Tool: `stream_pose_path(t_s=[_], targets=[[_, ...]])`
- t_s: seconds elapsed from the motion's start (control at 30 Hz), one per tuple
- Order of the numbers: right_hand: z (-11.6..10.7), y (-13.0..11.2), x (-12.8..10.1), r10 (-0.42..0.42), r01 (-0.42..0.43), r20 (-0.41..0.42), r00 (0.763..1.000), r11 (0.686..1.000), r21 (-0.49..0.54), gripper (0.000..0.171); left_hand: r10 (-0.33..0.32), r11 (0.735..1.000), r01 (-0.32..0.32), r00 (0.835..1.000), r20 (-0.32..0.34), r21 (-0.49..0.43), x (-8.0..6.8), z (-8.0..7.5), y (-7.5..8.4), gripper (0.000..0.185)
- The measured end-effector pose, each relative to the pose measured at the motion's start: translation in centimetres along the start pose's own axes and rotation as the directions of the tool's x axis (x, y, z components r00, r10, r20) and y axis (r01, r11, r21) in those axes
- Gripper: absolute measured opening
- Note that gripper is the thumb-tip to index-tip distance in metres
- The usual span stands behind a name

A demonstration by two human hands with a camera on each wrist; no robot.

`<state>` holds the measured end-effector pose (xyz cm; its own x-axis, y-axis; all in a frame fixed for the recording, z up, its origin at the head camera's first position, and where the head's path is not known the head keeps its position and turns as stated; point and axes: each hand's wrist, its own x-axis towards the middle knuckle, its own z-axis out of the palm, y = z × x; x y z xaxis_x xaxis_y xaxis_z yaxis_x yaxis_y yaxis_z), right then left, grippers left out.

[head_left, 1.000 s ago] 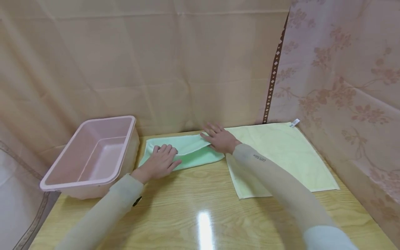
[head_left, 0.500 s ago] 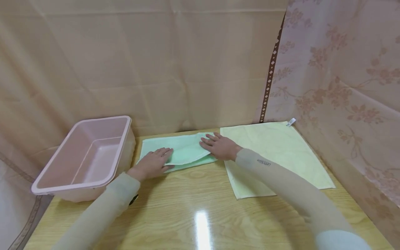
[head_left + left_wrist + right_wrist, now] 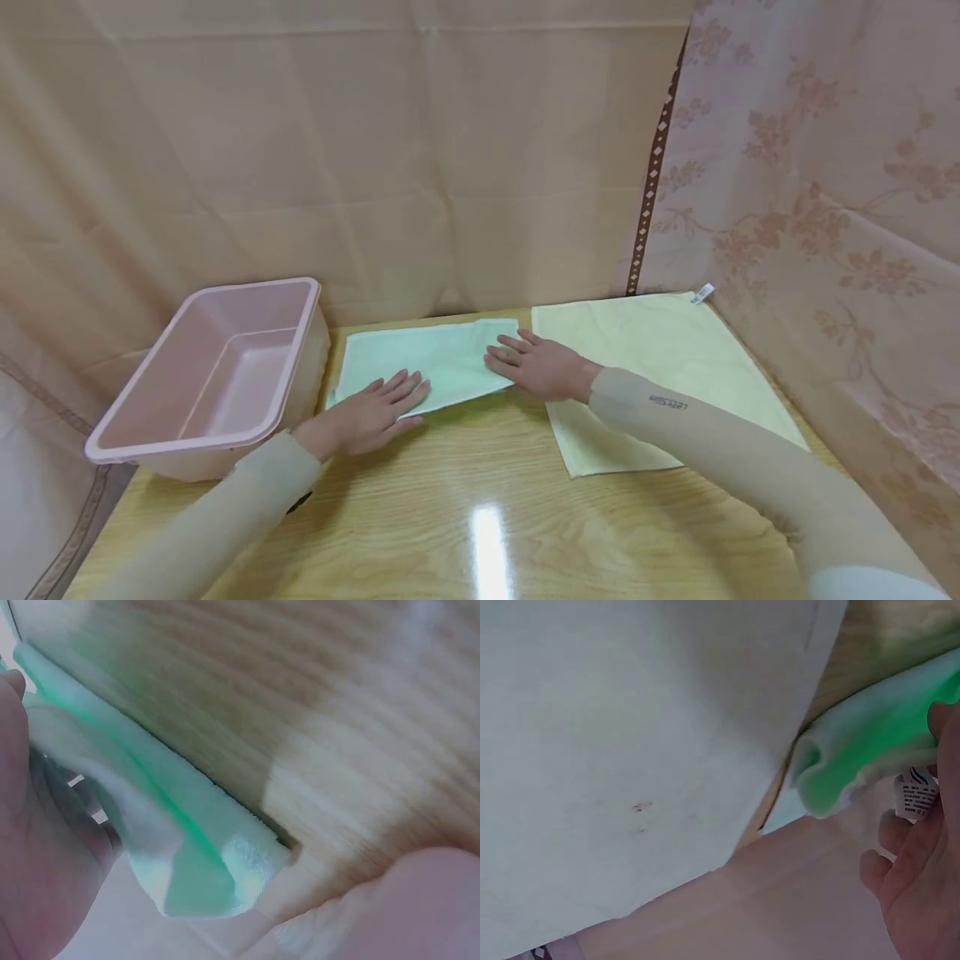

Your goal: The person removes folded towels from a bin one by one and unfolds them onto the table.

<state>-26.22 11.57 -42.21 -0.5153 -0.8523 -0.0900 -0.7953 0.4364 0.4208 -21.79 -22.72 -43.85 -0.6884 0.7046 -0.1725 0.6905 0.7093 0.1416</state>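
A mint-green towel (image 3: 442, 354), folded into a long strip, lies near the table's back edge. My left hand (image 3: 363, 417) rests on its front left part with fingers spread out. On its right end lies my right hand (image 3: 543, 365), fingers extended over the cloth. The left wrist view shows the towel's layered end (image 3: 202, 859) beside the left palm (image 3: 45, 847). In the right wrist view, a small white printed label (image 3: 917, 796) shows near the fingers of the right hand (image 3: 922, 877). A pale yellow towel (image 3: 637, 333) lies spread flat under the right forearm.
A pink plastic basin (image 3: 306, 375) stands at the left, close to the green towel. Behind the wooden table (image 3: 420, 517) hangs a beige curtain (image 3: 375, 167); a flowered curtain (image 3: 825, 208) borders the right side.
The raised front edge of the green towel's upper layer has come down toward me and now lies flat. Both hands have shifted slightly toward me, and the left hand's fingers have straightened.
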Motion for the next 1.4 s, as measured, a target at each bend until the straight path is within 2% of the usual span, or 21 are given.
stream_pose_path(t_s=[0.17,0.3,0.6,0.73,0.8,1.0,1.13,1.27,1.33,1.4], targets=[[-0.9,-2.1,-1.9,-0.067,0.067,-0.004,0.998,0.997,-0.041,0.054,0.032,0.999,-0.032,0.999,0.043,-0.003,-1.7,0.2,1.4,0.066],[-1.0,-4.0,-3.3,-0.104,0.104,0.007,0.995,0.994,-0.027,0.053,0.056,0.998,-0.056,0.996,0.072,-0.008,-2.6,0.6,2.5,0.065],[-0.7,-7.0,-5.3,-0.136,0.133,0.014,0.991,0.982,0.135,0.055,0.117,0.993,-0.113,0.989,0.090,-0.046,-4.4,1.6,4.5,0.064],[-0.9,-7.6,-5.9,-0.146,0.134,0.041,0.988,0.967,0.216,0.055,0.118,0.992,-0.113,0.987,0.107,-0.051,-5.1,1.7,5.5,0.063],[-1.1,-7.8,-6.3,-0.166,0.146,0.053,0.985,0.951,0.271,0.054,0.110,0.993,-0.105,0.987,0.120,-0.046,-5.4,1.6,6.0,0.063],[-1.0,-8.4,-7.2,-0.251,0.223,0.005,0.968,0.868,0.444,0.054,0.105,0.994,-0.102,0.980,0.170,-0.028,-6.7,1.5,7.7,0.065],[-0.8,-8.6,-7.6,-0.259,0.217,0.015,0.966,0.840,0.497,0.057,0.099,0.994,-0.089,0.979,0.178,-0.061,-7.3,1.8,8.2,0.067],[-0.9,-8.3,-7.8,-0.259,0.190,0.042,0.965,0.797,0.573,0.058,0.095,0.992,-0.080,0.983,0.157,-0.099,-7.4,2.0,7.9,0.066],[-1.0,-7.8,-7.8,-0.244,0.173,0.031,0.969,0.763,0.623,0.057,0.109,0.991,-0.097,0.987,0.122,-0.095,-7.3,2.1,7.4,0.065],[-1.1,-7.3,-7.7,-0.223,0.170,0.000,0.975,0.744,0.646,0.058,0.115,0.991,-0.110,0.991,0.075,-0.073,-7.1,2.0,6.8,0.068]])
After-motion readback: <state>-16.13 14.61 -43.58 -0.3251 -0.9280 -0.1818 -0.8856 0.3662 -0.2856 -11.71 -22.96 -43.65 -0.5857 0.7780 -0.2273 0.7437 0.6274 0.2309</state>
